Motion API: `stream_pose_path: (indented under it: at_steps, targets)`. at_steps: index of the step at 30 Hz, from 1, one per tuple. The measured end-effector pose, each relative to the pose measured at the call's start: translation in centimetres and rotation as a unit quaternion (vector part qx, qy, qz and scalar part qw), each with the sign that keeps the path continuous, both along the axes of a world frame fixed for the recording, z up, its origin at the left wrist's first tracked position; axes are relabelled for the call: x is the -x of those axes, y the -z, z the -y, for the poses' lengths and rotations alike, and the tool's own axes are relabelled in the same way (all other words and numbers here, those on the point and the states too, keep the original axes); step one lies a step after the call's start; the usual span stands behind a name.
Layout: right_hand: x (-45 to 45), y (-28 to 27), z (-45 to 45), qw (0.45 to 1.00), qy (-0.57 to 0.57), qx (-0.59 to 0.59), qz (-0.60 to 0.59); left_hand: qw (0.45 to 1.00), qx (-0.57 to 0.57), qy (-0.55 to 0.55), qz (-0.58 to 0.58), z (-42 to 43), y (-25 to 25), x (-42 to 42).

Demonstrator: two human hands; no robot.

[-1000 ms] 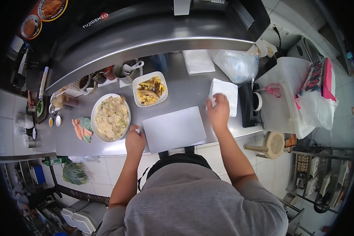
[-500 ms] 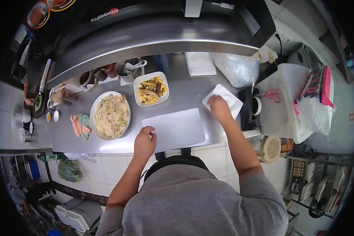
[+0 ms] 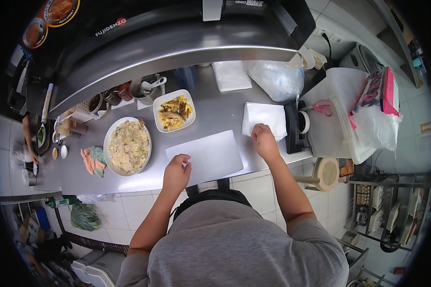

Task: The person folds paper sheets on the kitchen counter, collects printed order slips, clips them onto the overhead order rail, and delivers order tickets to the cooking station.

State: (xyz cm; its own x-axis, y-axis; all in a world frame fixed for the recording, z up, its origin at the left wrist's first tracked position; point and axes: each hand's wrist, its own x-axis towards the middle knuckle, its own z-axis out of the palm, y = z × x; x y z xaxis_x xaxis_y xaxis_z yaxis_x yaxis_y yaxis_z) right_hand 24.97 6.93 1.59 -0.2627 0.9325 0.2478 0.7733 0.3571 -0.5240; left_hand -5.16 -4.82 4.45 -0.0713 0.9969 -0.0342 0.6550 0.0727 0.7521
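Note:
My right hand (image 3: 265, 138) is on the near edge of a squarish stack of white sheets (image 3: 268, 117), fingers bent and drawn together on it. My left hand (image 3: 177, 171) rests at the left edge of a larger white rectangular sheet (image 3: 210, 155) lying flat on the steel counter. Its fingers are loosely curled, with a gap between thumb and forefinger and nothing visible in it. Left of that sheet stands a round white bowl of fried rice (image 3: 128, 146). Behind the sheet is a square white dish (image 3: 174, 111) with yellow and brown food.
A black tape dispenser (image 3: 294, 126) stands right of the stack, beside a clear plastic bin (image 3: 333, 115) with pink scissors (image 3: 322, 107). A pink and green cloth (image 3: 93, 160) lies left of the bowl. A steel shelf (image 3: 163, 64) overhangs the counter's back. Another person's arm (image 3: 29, 141) shows far left.
The white stack has turned from a slanted position to nearly square with the counter, my right hand moving to its near edge. My left hand stays by the large sheet. The view has shifted slightly.

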Motion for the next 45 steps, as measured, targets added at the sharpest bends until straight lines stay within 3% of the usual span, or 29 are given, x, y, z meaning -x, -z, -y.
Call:
stream_pose_path:
  at_steps: [5,8,11,13,14,23,26,29,33,35,38,41,42,43,45]
  targets:
    - [0.2,-1.8,0.3,0.98,0.074,0.089,-0.163,0.999,0.026,0.01,0.039,-0.1,-0.7,-0.2]
    - [2.2,-4.8,1.6,0.892,0.068,0.289,-0.34,0.973,0.05,0.079,0.211,-0.7,-0.5,-1.2]
    - [5.9,-6.7,3.7,0.799,0.014,0.411,-0.44,0.884,0.128,0.111,0.436,-1.3,-1.5,-3.6]
    - [8.2,-5.9,4.8,0.772,0.014,0.452,-0.447,0.805,0.171,0.09,0.562,-1.7,-1.8,-4.7]
    - [9.2,-5.6,5.2,0.759,0.015,0.472,-0.449,0.754,0.245,0.087,0.604,-1.6,-2.6,-4.6]
    - [11.2,-4.5,6.6,0.747,0.01,0.486,-0.453,0.719,0.219,0.009,0.66,-0.8,-2.4,-4.5]
    - [11.0,-4.4,6.1,0.723,-0.007,0.494,-0.482,0.598,0.21,-0.069,0.771,-1.4,-2.8,-4.3]
    - [10.7,-5.0,6.0,0.702,-0.031,0.493,-0.512,0.716,0.205,-0.071,0.664,-1.2,-1.0,-3.4]
    - [7.8,-5.0,5.8,0.696,-0.021,0.436,-0.57,0.818,0.154,-0.177,0.525,-0.3,0.6,-1.0]
    - [5.5,-4.9,5.3,0.756,0.055,0.415,-0.504,0.863,0.128,-0.221,0.436,0.7,3.6,1.6]
    - [2.5,-1.1,4.5,0.769,0.133,0.442,-0.442,0.901,0.102,-0.25,0.339,1.6,6.8,4.3]
    - [1.5,2.6,4.1,0.763,0.173,0.447,-0.433,0.914,0.108,-0.213,0.328,0.7,6.8,4.5]
    - [1.7,3.6,3.9,0.767,0.18,0.439,-0.432,0.951,0.095,-0.204,0.214,0.2,7.2,4.6]
    - [2.6,4.2,3.5,0.769,0.178,0.436,-0.432,0.96,0.054,-0.204,0.185,-0.3,9.2,4.8]
    - [4.8,0.8,3.5,0.755,0.2,0.427,-0.455,0.969,0.01,-0.215,0.12,-0.7,9.9,5.1]
